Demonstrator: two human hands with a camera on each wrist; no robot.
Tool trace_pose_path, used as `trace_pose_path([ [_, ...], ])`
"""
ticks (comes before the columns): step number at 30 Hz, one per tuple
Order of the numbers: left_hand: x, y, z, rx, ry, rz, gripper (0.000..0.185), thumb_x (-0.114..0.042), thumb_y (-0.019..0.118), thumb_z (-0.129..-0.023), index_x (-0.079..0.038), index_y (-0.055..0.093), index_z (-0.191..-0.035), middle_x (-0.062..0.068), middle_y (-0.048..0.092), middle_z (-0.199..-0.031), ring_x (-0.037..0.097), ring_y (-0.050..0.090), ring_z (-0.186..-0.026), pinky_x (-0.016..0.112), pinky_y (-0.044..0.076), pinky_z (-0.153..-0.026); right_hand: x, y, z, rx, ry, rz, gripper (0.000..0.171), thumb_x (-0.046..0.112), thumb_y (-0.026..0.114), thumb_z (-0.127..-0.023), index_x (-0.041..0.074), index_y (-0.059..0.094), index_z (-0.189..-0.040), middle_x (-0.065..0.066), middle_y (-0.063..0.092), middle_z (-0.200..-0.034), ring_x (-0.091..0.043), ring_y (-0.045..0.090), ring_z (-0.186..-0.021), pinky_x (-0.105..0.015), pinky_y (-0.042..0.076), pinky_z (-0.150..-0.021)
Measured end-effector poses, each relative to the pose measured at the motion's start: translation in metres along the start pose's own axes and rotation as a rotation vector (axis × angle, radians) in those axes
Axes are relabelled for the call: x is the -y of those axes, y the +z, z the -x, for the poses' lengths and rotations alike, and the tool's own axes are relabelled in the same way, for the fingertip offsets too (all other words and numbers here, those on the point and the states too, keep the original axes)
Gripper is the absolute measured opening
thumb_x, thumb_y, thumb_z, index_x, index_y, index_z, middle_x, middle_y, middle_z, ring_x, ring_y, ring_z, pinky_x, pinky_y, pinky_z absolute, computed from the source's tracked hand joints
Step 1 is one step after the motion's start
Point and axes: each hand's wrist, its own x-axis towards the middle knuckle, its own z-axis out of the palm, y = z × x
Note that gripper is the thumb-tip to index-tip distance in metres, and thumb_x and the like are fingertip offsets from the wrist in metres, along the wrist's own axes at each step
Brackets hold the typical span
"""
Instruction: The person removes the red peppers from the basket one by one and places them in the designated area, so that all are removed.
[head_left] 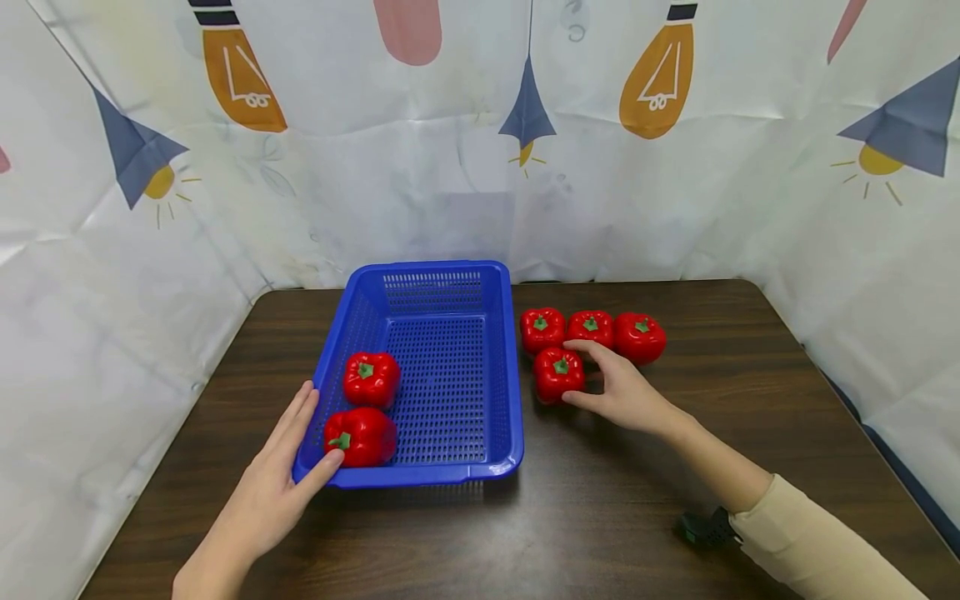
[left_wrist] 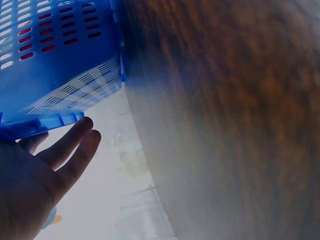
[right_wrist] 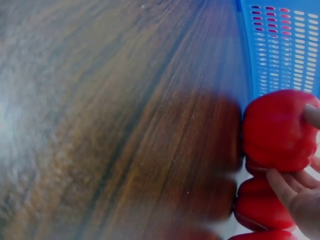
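Note:
A blue plastic basket (head_left: 501,375) stands on the table, with two red bell peppers in its left part, one (head_left: 371,380) behind the other (head_left: 367,437). My left hand (head_left: 273,479) rests at the basket's front left corner, its fingers straight along the outside and the thumb over the rim. To the right of the basket, my right hand (head_left: 630,396) holds a red bell pepper (head_left: 558,375) between thumb and fingers. This pepper appears to sit on the table in the right wrist view. Just behind it, three more peppers (head_left: 542,328) stand in a row.
The dark wood-grain table (head_left: 585,517) carries everything. A white curtain (head_left: 345,183) printed with lamps and bulbs hangs along its back and sides. Near the right sleeve (head_left: 817,533), a small dark device (head_left: 705,528) sits at the wrist.

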Motion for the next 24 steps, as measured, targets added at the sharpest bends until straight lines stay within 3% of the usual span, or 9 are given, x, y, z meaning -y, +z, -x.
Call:
trace_pose_path([
  [10, 0.000, 0.000, 0.000, -0.003, 0.006, -0.001, 0.084, -0.034, 0.068, -0.099, -0.017, 0.021, -0.166, -0.001, 0.011, -0.172, 0.039, 0.021, -0.153, 0.075, 0.035, -0.103, 0.005, -0.012, 0.002, -0.004, 0.005, -0.025, 0.067, 0.013, 0.083, -0.088, 0.006, 0.050, -0.145, -0.007, 0.058, -0.140, -0.024, 0.058, -0.124, -0.045, 0.056, -0.097],
  [24, 0.000, 0.000, 0.000, -0.003, -0.002, -0.007, 0.084, -0.035, 0.068, -0.099, -0.017, 0.021, -0.166, -0.002, 0.010, -0.172, 0.038, 0.021, -0.153, 0.074, 0.035, -0.103, 0.017, -0.035, -0.006, -0.055, -0.002, -0.045, 0.050, 0.020, 0.081, -0.092, 0.005, 0.060, -0.135, -0.011, 0.064, -0.129, -0.025, 0.062, -0.117, -0.051, 0.055, -0.096],
])
